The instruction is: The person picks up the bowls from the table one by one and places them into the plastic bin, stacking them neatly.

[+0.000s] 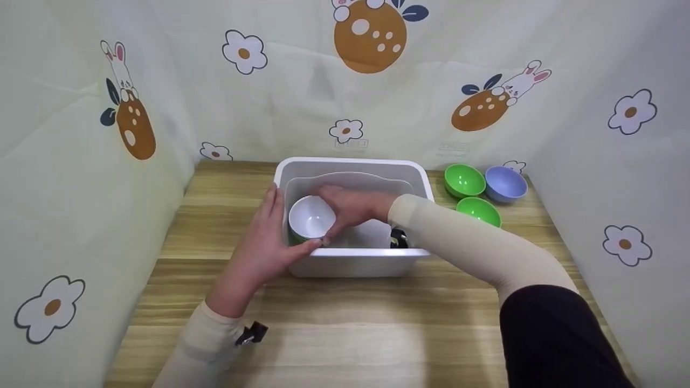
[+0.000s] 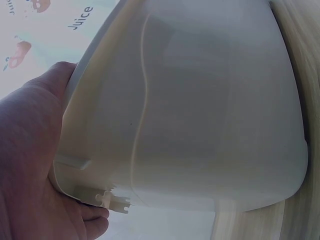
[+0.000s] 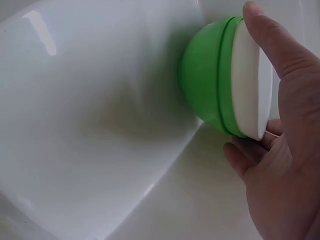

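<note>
A white plastic bin (image 1: 350, 267) stands on the wooden table. Inside its left end, a white bowl (image 1: 311, 215) sits nested in green bowls (image 3: 202, 75), two green rims showing in the right wrist view. My right hand (image 1: 353, 207) reaches into the bin and holds the white bowl at its rim, thumb on one side and fingers on the other. With my left hand (image 1: 261, 245) I grip the bin's front left corner, thumb along the front rim and fingers along the left side. The left wrist view shows the bin's outer wall beside this hand.
To the right of the bin are two green bowls (image 1: 464, 180) and a blue bowl (image 1: 505, 184), set close together. A patterned sheet (image 1: 291, 97) surrounds the wooden table (image 1: 345, 334) at the back and both sides.
</note>
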### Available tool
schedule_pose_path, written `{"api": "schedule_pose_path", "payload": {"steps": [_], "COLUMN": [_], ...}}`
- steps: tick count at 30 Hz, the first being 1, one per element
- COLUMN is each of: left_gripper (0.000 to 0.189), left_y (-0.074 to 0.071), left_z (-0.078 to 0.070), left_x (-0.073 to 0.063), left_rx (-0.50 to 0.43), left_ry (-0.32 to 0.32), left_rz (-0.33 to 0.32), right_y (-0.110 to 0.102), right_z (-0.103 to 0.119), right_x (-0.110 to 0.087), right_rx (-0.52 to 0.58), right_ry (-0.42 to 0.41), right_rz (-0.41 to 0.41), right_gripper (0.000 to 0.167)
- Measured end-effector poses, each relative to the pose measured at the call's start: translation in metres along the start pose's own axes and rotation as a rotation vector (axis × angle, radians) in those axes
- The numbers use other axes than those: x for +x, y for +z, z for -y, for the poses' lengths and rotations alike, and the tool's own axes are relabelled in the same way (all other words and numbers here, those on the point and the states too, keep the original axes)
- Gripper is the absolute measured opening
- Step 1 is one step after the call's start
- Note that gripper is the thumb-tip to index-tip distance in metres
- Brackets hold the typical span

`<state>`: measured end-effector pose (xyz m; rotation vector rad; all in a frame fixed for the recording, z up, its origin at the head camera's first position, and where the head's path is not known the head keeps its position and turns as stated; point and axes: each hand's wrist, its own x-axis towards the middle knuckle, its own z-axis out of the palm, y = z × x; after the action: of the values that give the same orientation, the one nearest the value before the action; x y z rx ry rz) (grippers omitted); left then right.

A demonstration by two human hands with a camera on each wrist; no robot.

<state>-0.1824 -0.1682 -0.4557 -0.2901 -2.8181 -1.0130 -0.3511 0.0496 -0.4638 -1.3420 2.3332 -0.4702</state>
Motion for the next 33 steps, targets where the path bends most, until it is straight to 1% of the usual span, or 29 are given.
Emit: {"api": "schedule_pose_path", "payload": {"steps": [4, 8, 11, 13, 17, 21, 23, 25, 30, 33], "left_gripper": [0.134, 0.136, 0.138, 0.14, 0.141, 0.142, 0.142, 0.142, 0.141, 0.141], "left_y": [0.001, 0.0, -0.001, -0.001, -0.002, -0.002, -0.002, -0.002, -0.002, -0.001], "left_z": [0.0, -0.001, -0.001, -0.001, -0.002, -0.001, 0.0, 0.0, 0.001, 0.001], "left_x": [0.001, 0.001, 0.0, 0.0, 0.0, 0.0, 0.0, 0.0, -0.001, 0.0], "left_rx": [0.004, 0.02, 0.027, 0.025, 0.015, 0.011, 0.01, 0.007, -0.002, 0.001], "left_ry": [0.0, -0.001, -0.007, -0.012, -0.015, -0.015, -0.017, -0.018, -0.023, -0.018], "left_rz": [0.004, 0.019, 0.025, 0.026, 0.023, 0.017, 0.017, 0.017, 0.015, 0.01], "right_y": [-0.009, -0.024, -0.038, -0.049, -0.071, -0.085, -0.088, -0.089, -0.088, -0.084], "right_z": [0.001, 0.005, 0.009, 0.013, 0.021, 0.024, 0.023, 0.022, 0.018, 0.013], "right_x": [-0.004, -0.016, -0.031, -0.043, -0.071, -0.1, -0.113, -0.126, -0.156, -0.176], "right_rx": [0.004, -0.014, -0.024, -0.004, 0.042, 0.119, 0.164, 0.204, 0.24, 0.25], "right_ry": [-0.013, -0.006, 0.033, 0.063, 0.088, 0.095, 0.076, 0.054, -0.003, -0.006], "right_rz": [-0.01, -0.018, -0.011, -0.001, -0.012, -0.08, -0.127, -0.176, -0.303, -0.392], "right_gripper": [0.107, 0.104, 0.103, 0.099, 0.092, 0.09, 0.087, 0.083, 0.072, 0.067]}}
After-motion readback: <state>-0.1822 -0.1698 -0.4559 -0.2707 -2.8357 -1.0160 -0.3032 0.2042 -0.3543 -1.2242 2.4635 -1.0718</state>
